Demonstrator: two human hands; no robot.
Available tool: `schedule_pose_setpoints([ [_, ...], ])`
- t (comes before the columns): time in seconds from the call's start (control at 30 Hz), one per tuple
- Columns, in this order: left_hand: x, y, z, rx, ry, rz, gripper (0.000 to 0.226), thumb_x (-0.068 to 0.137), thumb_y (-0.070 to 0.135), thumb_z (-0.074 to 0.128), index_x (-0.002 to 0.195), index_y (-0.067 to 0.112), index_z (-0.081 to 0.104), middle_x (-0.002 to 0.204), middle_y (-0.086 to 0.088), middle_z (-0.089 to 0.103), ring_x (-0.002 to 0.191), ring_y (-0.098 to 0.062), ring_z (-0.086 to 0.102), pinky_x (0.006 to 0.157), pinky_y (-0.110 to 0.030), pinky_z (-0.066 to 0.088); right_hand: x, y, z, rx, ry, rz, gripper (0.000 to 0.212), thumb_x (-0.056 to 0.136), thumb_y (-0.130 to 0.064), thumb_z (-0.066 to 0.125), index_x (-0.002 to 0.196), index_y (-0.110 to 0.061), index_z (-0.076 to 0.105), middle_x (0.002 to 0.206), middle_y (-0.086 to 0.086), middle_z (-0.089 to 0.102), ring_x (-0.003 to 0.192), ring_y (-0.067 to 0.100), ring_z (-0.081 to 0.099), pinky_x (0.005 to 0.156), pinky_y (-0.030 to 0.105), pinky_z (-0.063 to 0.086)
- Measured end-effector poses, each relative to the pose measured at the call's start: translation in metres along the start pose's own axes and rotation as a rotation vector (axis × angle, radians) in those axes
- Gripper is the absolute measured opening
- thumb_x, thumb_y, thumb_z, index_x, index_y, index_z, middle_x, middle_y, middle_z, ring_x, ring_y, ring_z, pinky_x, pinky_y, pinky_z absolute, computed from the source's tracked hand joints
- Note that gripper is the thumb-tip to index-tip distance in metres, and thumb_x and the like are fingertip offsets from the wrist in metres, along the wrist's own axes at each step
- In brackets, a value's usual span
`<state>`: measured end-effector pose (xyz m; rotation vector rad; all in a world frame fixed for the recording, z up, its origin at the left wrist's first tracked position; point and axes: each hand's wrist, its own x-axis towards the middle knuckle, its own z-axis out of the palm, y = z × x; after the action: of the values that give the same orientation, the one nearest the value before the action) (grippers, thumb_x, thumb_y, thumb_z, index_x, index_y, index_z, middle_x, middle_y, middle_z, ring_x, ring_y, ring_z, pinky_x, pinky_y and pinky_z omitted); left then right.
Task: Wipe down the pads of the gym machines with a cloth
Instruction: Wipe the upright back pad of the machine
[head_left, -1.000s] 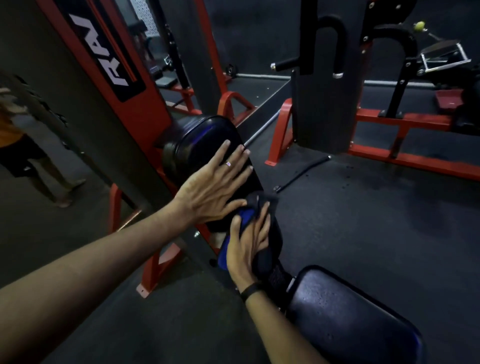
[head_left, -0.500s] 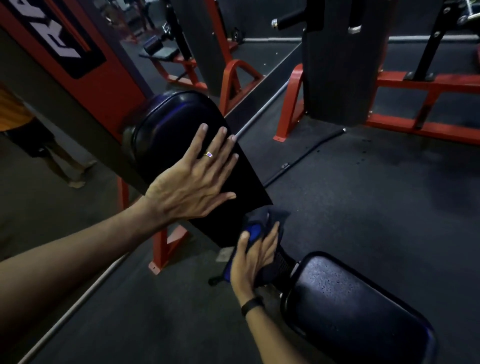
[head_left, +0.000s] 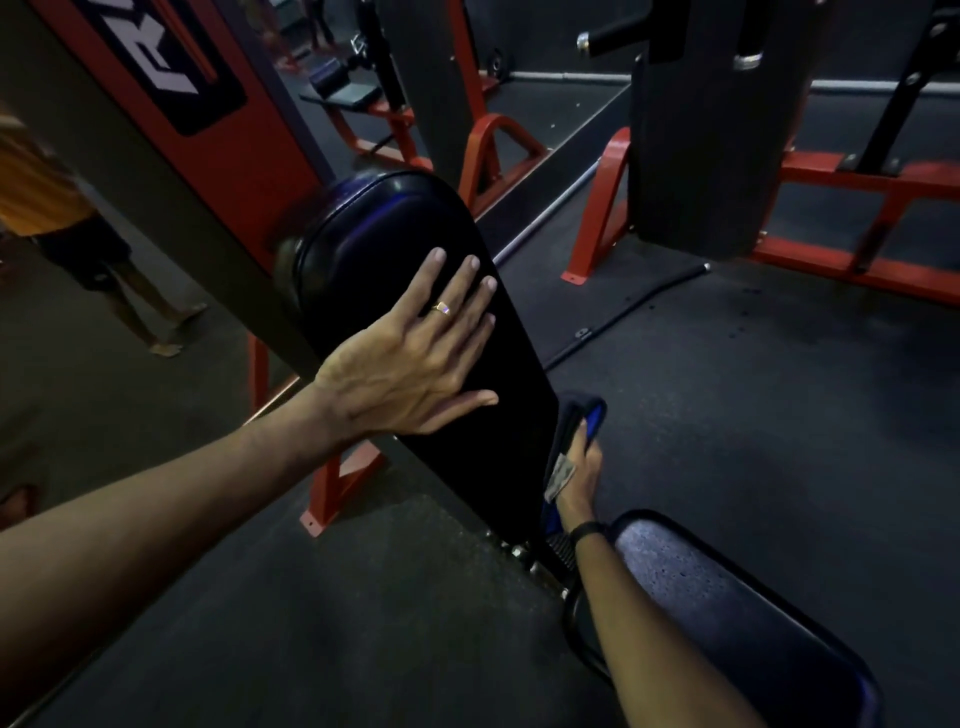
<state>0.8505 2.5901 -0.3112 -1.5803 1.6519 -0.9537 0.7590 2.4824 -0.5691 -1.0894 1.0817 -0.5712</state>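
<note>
A long black back pad (head_left: 384, 244) slants from upper left down to centre. My left hand (head_left: 410, 358) lies flat on its face with fingers spread and a ring on one finger. Along the pad's lower right edge my right hand (head_left: 579, 480) holds a dark blue cloth (head_left: 584, 415) against the pad's side; the pad hides most of that hand's fingers. A black seat pad (head_left: 727, 613) with a speckled surface sits at the lower right, under my right forearm.
Red and black machine frames (head_left: 857, 192) stand behind on the dark rubber floor. A red upright with white lettering (head_left: 208, 119) rises at the left. A person's legs (head_left: 130, 291) show at the far left. A bar (head_left: 623, 312) lies on the floor.
My right hand with the cloth has slid from the pad's lower front face round to its right side edge. My left hand stays flat on the pad.
</note>
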Motion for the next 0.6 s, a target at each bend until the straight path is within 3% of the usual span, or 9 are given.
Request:
schedule_pose_setpoints([
  [0.1, 0.001, -0.003, -0.001, 0.002, 0.0, -0.011, 0.08, 0.105, 0.058, 0.015, 0.142, -0.003, 0.05, 0.151, -0.031, 0.039, 0.143, -0.051, 0.03, 0.116, -0.065, 0.02, -0.007, -0.039, 0.024, -0.118, 0.059, -0.196, 0.082, 0.09, -0.07, 0.026, 0.122, -0.003, 0.06, 0.12, 0.021, 0.062, 0.119, 0.036, 0.053, 0.104, 0.044, 0.037],
  [0.23, 0.002, -0.003, 0.0, -0.005, 0.01, -0.004, 0.079, 0.105, 0.058, 0.015, 0.142, -0.003, 0.049, 0.151, -0.031, 0.04, 0.143, -0.052, 0.031, 0.116, -0.065, 0.022, -0.023, -0.072, 0.043, -0.178, 0.101, -0.529, 0.067, 0.095, -0.059, 0.032, 0.124, -0.007, 0.063, 0.122, 0.012, 0.064, 0.114, 0.025, 0.051, 0.096, 0.038, 0.035],
  [0.33, 0.002, 0.001, -0.001, 0.002, -0.004, -0.004, 0.078, 0.105, 0.057, 0.015, 0.142, -0.003, 0.049, 0.151, -0.031, 0.039, 0.143, -0.051, 0.031, 0.115, -0.065, 0.023, -0.012, -0.027, 0.028, -0.215, 0.139, -0.459, 0.072, 0.094, -0.059, 0.03, 0.126, -0.002, 0.061, 0.122, 0.018, 0.063, 0.115, 0.032, 0.053, 0.096, 0.04, 0.036],
  [0.4, 0.003, -0.002, -0.001, 0.022, -0.009, 0.002, 0.078, 0.105, 0.057, 0.014, 0.142, -0.003, 0.049, 0.151, -0.031, 0.039, 0.143, -0.051, 0.031, 0.115, -0.065, 0.024, -0.004, 0.001, 0.018, -0.177, 0.133, -0.27, 0.078, 0.093, -0.062, 0.028, 0.132, -0.002, 0.058, 0.128, 0.02, 0.06, 0.121, 0.036, 0.051, 0.102, 0.043, 0.034],
  [0.47, 0.003, -0.002, -0.002, 0.021, -0.012, 0.003, 0.078, 0.105, 0.056, 0.014, 0.142, -0.003, 0.049, 0.152, -0.031, 0.039, 0.143, -0.051, 0.03, 0.115, -0.065, 0.023, -0.001, 0.012, 0.014, -0.123, 0.132, -0.091, 0.069, 0.1, -0.058, 0.035, 0.136, -0.003, 0.056, 0.133, 0.021, 0.056, 0.127, 0.038, 0.048, 0.106, 0.045, 0.033],
  [0.53, 0.002, -0.001, -0.002, 0.022, -0.04, -0.004, 0.077, 0.105, 0.056, 0.016, 0.142, -0.002, 0.05, 0.151, -0.031, 0.039, 0.143, -0.051, 0.03, 0.115, -0.066, 0.022, -0.003, -0.003, 0.016, -0.114, 0.143, -0.078, 0.071, 0.098, -0.062, 0.031, 0.134, -0.007, 0.058, 0.134, 0.021, 0.055, 0.127, 0.038, 0.048, 0.106, 0.047, 0.034],
  [0.6, 0.002, -0.003, -0.002, 0.016, -0.053, -0.007, 0.077, 0.105, 0.056, 0.016, 0.141, -0.002, 0.05, 0.151, -0.031, 0.04, 0.143, -0.051, 0.03, 0.116, -0.066, 0.021, -0.012, -0.032, 0.024, -0.113, 0.131, -0.188, 0.082, 0.09, -0.071, 0.023, 0.129, -0.01, 0.062, 0.131, 0.016, 0.057, 0.124, 0.032, 0.048, 0.106, 0.047, 0.035],
])
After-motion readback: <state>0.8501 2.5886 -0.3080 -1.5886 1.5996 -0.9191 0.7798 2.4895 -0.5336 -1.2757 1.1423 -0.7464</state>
